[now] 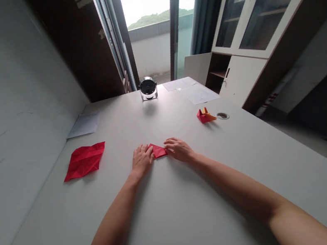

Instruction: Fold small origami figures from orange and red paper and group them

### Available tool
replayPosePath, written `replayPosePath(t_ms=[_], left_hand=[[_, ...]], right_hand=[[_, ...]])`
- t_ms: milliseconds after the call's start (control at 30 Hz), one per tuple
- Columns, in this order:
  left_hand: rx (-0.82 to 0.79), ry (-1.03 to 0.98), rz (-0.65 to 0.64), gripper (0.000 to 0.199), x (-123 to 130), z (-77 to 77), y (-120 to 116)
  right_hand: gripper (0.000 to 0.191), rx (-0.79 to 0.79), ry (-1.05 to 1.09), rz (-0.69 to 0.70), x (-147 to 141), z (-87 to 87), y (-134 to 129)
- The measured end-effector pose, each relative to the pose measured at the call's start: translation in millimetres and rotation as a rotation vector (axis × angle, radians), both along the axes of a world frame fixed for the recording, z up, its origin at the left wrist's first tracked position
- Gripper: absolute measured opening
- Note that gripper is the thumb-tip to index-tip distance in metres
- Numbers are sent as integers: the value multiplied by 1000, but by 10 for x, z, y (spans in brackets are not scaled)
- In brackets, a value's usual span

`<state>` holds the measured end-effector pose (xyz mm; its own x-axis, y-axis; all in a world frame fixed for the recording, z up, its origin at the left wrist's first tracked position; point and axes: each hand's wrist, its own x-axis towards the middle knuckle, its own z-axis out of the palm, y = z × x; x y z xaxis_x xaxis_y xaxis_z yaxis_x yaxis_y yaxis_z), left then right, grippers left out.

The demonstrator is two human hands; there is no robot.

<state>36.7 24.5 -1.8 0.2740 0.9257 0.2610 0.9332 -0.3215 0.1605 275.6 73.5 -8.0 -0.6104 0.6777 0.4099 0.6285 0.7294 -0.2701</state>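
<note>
Across the broad white tabletop (165, 206), watched from my remote station, lie white paper sheets (198, 93) at the far right and a creased red paper sheet (84, 161) at the left. Next in size I note the bare left grip (142, 160) and bare right grip (181, 149), then a round black device in a silver frame (147, 86) at the far edge, and a folded red-and-orange paper figure (203, 117). Smallest, a folded red paper piece (159, 151) lies between both grips, fingers touching its opposite ends; I cannot tell whether either grip is closed on it.
</note>
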Motion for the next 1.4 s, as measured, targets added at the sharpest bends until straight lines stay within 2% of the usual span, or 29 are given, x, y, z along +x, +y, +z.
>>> replayPosePath(t_ms=[100,333,500,733,967,1200,1400], left_hand=[[-11,-13,26,37,-44,-30,21],[-64,-42,-15,40,-60,-54,24],[-83,-67,-9,46,-44,-37,9],[-88,-80,10,48,-41,-20,11],[-137,-57,44,51,-15,34,-1],[-157,-73,13,61,-66,40,5],[-131,-100,-2,56,-99,12,8]], right_hand=[[18,-7,1,-30,9,24,-4],[21,4,-25,-24,-10,30,-34],[24,-3,-87,38,-51,26,-63],[23,-7,-57,-17,0,74,-29],[24,52,-101,-2,21,168,-66],[26,53,-136,-95,61,156,-53],[10,-13,-53,-179,71,89,-44]])
